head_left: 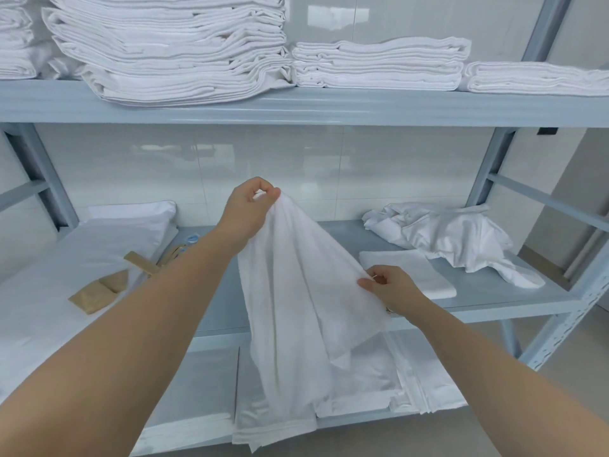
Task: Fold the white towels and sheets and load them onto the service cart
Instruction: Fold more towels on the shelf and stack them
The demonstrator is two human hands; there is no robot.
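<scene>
Head view | left hand and right hand pinch hanging white towel | behind: folded towel, crumpled sheet, pillow on shelf

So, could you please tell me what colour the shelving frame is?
Pale blue-grey; the shelving frame shows best in the head view.

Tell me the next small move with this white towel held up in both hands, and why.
Probably slide the right hand down the edge to a corner. The left hand pinches the white towel at its top, the right grips mid-edge, so the cloth hangs bunched.
</scene>
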